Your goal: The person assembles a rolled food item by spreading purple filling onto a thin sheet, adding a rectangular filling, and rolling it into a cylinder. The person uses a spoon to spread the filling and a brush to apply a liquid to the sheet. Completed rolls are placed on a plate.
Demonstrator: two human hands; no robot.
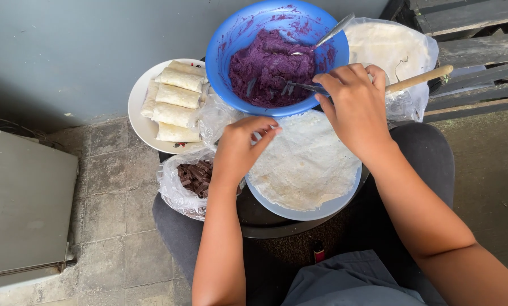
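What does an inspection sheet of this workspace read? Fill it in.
Surface: dark round tray, crowded.
Job's things: thin wrapper spread flat on pale blue plate; blue bowl of purple paste with spoon.
Clutter: white plate of rolled wraps; bag of chocolate pieces; bagged wrapper stack.
Hands: left hand on wrapper edge; right hand grips wooden-handled fork.
Cables: thin cable by wall.
Surroundings: grey wall, tiled floor, wooden slats.
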